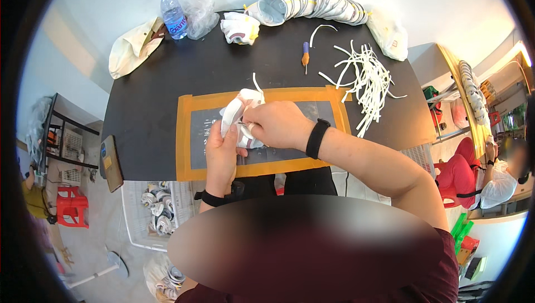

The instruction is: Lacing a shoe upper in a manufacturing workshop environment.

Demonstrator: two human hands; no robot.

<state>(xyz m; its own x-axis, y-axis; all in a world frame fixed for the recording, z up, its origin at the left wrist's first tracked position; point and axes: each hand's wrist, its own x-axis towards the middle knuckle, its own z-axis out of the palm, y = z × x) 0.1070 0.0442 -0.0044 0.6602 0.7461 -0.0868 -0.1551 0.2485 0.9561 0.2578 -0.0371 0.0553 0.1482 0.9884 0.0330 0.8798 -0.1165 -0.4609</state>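
My left hand [222, 155] grips the lower left side of a white fabric piece [232, 112] with brownish-pink patches, too bunched up to name more exactly. My right hand [278, 125] is closed with its fingertips pressed into the fabric's folds; whether they pinch anything besides the cloth is hidden. From the top of the piece a narrow white strip [256, 82] sticks up. Both hands are over a dark mat [301, 108] bordered with orange tape. To their right lies a tangled pile of white strips [368, 80].
A screwdriver [305, 58], a loose strip [315, 33], a water bottle [174, 19], a cream cap [131, 49], a white bundle [239, 28] and a nested row [312, 6] lie farther back. A phone [111, 164] rests at the left edge. Below stands a crate [134, 230]. A person [499, 183] sits far right.
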